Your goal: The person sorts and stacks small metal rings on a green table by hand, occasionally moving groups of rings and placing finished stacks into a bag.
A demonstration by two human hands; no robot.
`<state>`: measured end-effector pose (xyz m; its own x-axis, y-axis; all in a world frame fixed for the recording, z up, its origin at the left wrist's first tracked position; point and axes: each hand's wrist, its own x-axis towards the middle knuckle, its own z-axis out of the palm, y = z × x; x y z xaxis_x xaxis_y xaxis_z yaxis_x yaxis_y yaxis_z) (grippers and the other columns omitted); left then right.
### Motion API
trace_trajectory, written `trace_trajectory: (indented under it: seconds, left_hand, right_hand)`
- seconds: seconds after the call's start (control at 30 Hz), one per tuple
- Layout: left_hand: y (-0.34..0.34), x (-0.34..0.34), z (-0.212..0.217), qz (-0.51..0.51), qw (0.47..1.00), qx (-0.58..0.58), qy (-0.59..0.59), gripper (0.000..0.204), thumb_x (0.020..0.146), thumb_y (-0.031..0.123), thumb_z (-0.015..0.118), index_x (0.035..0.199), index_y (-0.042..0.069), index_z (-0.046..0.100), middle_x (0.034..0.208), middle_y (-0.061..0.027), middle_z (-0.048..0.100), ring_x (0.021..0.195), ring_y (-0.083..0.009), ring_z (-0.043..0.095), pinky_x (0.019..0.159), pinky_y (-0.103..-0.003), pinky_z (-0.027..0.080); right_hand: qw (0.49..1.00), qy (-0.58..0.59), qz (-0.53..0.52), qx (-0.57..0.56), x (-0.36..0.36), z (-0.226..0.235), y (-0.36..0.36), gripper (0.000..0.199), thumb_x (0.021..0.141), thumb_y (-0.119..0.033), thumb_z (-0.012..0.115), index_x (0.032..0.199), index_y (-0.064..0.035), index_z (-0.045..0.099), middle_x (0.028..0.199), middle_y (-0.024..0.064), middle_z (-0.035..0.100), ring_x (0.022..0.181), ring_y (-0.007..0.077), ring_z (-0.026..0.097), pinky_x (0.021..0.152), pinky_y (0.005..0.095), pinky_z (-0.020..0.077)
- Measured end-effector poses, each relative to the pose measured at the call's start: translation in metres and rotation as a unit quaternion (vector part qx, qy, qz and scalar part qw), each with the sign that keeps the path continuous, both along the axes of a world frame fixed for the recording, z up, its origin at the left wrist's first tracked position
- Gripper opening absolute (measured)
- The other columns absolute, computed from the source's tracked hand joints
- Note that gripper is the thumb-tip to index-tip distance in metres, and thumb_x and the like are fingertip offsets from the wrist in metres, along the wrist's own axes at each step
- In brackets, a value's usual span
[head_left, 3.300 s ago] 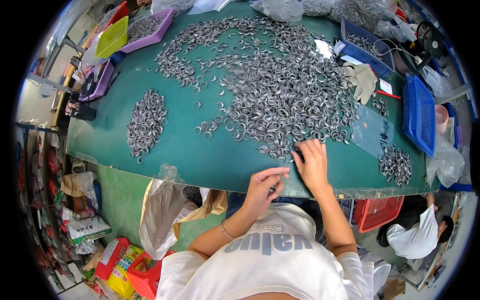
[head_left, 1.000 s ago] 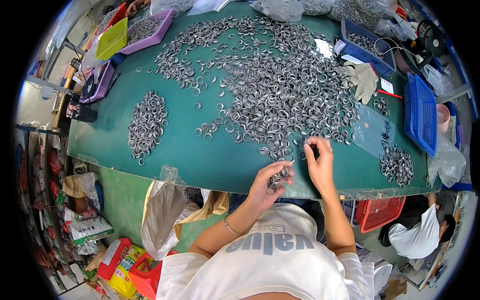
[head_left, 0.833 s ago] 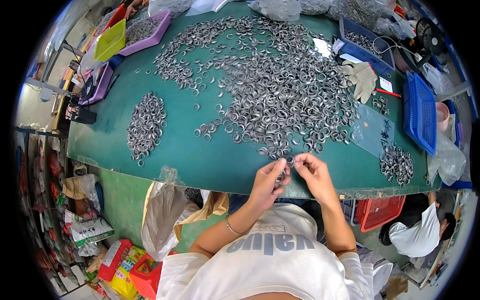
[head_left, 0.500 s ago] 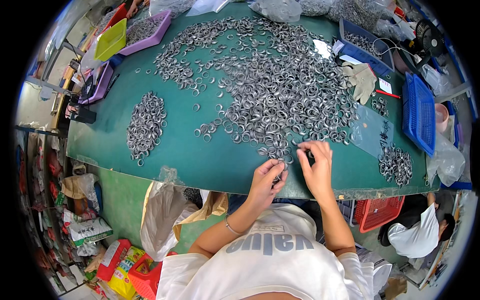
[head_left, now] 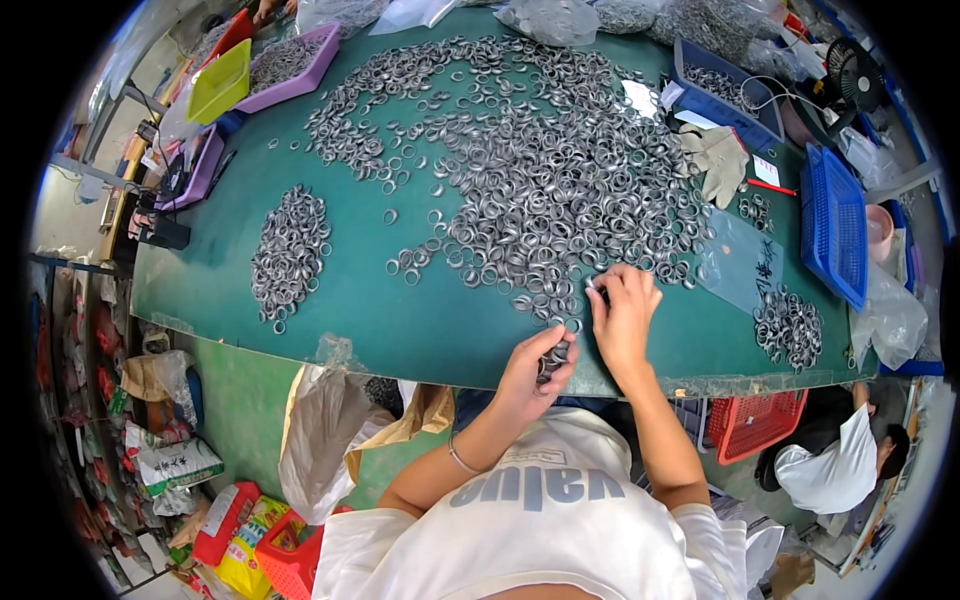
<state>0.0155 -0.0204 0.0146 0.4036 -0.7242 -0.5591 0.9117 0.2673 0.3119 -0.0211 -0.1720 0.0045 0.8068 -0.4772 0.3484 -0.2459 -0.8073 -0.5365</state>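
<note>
A broad heap of grey metal rings spreads over the green table. My left hand, near the front edge, is closed around several rings, with one more ring by its fingertips. Just right of it, my right hand has its fingers bent together at the heap's near border, pinching what looks like a metal ring; the fingers partly hide it. Between the hands and the heap lies a small cluster of rings.
Smaller ring piles lie left and right. A clear plastic bag, a work glove and a red pen are to the right. Blue baskets, a blue bin and a fan stand beyond. Purple trays sit far left.
My left hand has tilted, showing more of the rings in its grip, and its fingers have drawn lower. My right hand has shifted slightly left and up, its fingertips closing together at the heap's edge.
</note>
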Motion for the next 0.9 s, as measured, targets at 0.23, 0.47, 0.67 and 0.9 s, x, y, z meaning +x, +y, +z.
trace_trajectory:
  seconds: [0.23,0.47,0.67,0.9]
  left_hand:
    - [-0.010,-0.005,0.009,0.021,0.988,0.072,-0.137,0.030,0.095,0.023,0.055,0.115,0.000,0.056,0.082,-0.0032,0.054,0.058,-0.0051,0.043,0.037,-0.015,0.027]
    - [-0.005,0.004,0.000,-0.007,0.996,0.036,-0.081,0.025,0.092,0.015,0.058,0.111,-0.001,0.058,0.084,-0.0050,0.057,0.059,-0.0047,0.044,0.037,-0.014,0.027]
    - [-0.011,-0.001,0.019,0.007,0.995,0.068,-0.073,0.023,0.091,0.012,0.057,0.110,-0.002,0.059,0.086,-0.0067,0.058,0.062,-0.0076,0.048,0.037,-0.015,0.027]
    - [-0.011,-0.004,0.007,-0.002,0.993,0.076,-0.093,0.029,0.095,0.019,0.053,0.110,-0.005,0.058,0.086,-0.0068,0.057,0.069,-0.0097,0.052,0.037,-0.016,0.029]
  right_hand:
    - [0.709,0.003,0.085,0.700,-0.029,0.033,0.018,0.010,0.087,-0.011,0.061,0.089,-0.0024,0.066,0.079,0.0036,0.061,0.076,0.0140,0.056,0.068,0.0260,0.0423]
    - [0.946,-0.028,0.100,0.308,-0.029,0.038,0.008,0.011,0.083,-0.006,0.063,0.092,0.0004,0.067,0.073,0.0091,0.060,0.069,0.0195,0.055,0.067,0.0309,0.0422]
    - [0.996,0.009,0.004,-0.090,-0.005,0.013,-0.022,0.010,0.078,-0.008,0.067,0.084,-0.0019,0.064,0.080,0.0073,0.058,0.080,0.0258,0.052,0.074,0.0374,0.0371]
    - [0.999,-0.039,0.008,0.027,-0.011,0.011,-0.019,0.008,0.078,-0.008,0.067,0.083,-0.0039,0.061,0.083,0.0072,0.058,0.081,0.0262,0.052,0.074,0.0365,0.0356]
